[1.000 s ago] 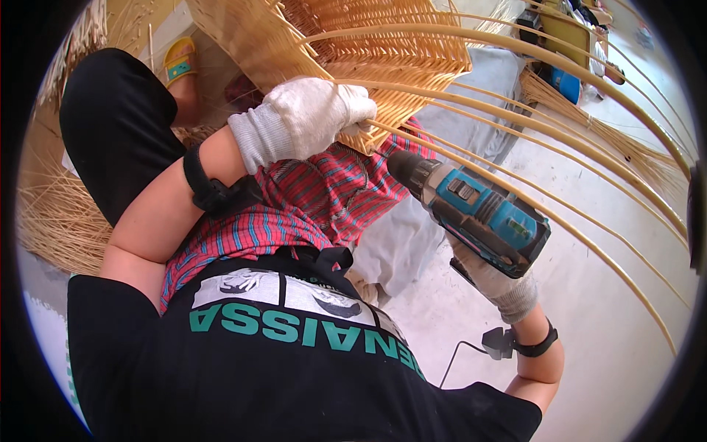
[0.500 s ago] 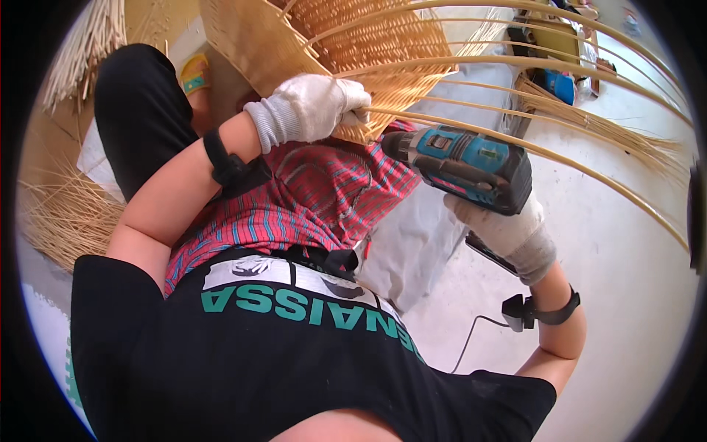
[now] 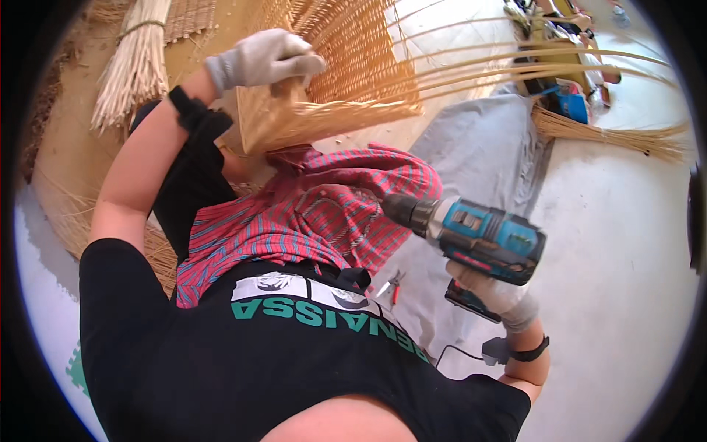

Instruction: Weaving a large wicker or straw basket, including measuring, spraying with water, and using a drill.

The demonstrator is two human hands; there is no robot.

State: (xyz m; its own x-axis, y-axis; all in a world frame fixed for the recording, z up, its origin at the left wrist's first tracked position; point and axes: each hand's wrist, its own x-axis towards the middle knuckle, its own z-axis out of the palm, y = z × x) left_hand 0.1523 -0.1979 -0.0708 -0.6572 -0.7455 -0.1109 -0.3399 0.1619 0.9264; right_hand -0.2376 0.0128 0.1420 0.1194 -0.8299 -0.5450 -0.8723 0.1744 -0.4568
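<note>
A tan woven basket [image 3: 335, 124] lies tilted in front of me, with several long, bendy strips [image 3: 471, 76] reaching from it to the right. My gloved left hand [image 3: 265, 60] is closed on the basket's near left edge; its fingertips curl over the weave. In my gloved right hand [image 3: 492, 289] is a blue-and-black cordless drill [image 3: 486, 234], gripped by the handle. The drill's chuck points left over a red checked cloth [image 3: 331, 195] on my lap, apart from the basket. Whether a bit sits in the chuck is too small to tell.
Pliers with red handles [image 3: 395, 289] lie on a grey sheet [image 3: 471, 147] near my waist. Bundles of pale strips rest at the far left [image 3: 136, 70] and right [image 3: 611, 132]. A blue container [image 3: 573, 107] stands at the far right, near another person's limbs.
My left hand has moved up and left, and the basket has turned with its strips. The drill has drawn back toward me, away from the basket's corner. The pliers now show more fully.
</note>
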